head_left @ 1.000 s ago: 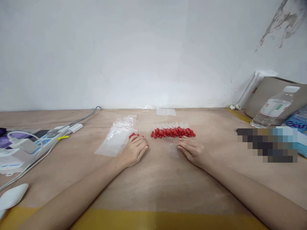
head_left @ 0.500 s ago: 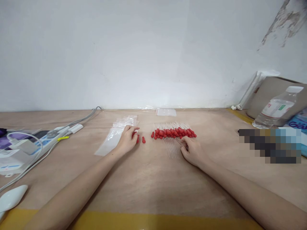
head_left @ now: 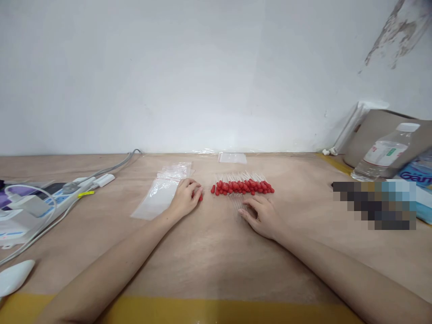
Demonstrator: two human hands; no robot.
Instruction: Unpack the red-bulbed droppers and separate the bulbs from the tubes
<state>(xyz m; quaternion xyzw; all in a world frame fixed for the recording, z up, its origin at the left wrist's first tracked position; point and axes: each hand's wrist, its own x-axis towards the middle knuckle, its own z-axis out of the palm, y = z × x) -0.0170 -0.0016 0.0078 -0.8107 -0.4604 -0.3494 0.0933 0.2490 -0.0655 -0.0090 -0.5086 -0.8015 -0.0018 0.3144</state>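
Note:
A row of red rubber bulbs (head_left: 241, 186), piled together, lies mid-table with thin clear tubes (head_left: 251, 176) pointing toward the wall behind them. Just left of the pile, my left hand (head_left: 185, 198) rests with its fingers curled over a red rubber bulb (head_left: 201, 197); only a bit of the bulb shows past the thumb. In front of the pile, my right hand (head_left: 261, 217) has thumb and forefinger apart, with the fingertips at several loose clear glass-like tubes (head_left: 237, 204). The palm side of this hand is partly hidden.
Clear zip bags (head_left: 151, 198) lie beside my left hand, and a small white packet (head_left: 232, 158) is by the wall. Leftward are a power strip (head_left: 67, 195) with cables and a white mouse-like object (head_left: 15, 276). A water bottle (head_left: 384, 153) stands right.
My left hand has shifted right over the loose red bulb. My right hand has moved slightly left and its pinch on a thin tube has opened over the loose tubes.

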